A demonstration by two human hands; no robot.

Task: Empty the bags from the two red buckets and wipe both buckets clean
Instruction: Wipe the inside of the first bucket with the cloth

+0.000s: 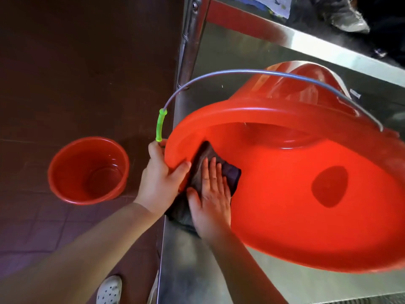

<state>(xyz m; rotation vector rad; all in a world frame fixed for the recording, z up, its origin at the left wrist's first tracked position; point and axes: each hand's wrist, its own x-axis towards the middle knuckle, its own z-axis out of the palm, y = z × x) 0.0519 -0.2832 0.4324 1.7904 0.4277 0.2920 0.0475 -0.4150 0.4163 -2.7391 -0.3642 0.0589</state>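
Most of the counter (219, 270) is taken up by the tipped bucket (306, 194); only a bare strip is left near the front edge & another behind it. Its mouth is partly blocked by both hands & the cloth (230, 174). The wire handle (241, 73) arcs over the top-left approach. Floor at left is open, except for the 2nd bucket (88, 171).

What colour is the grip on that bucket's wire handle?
Bright green grip, on the tipped bucket, seen in the head view.
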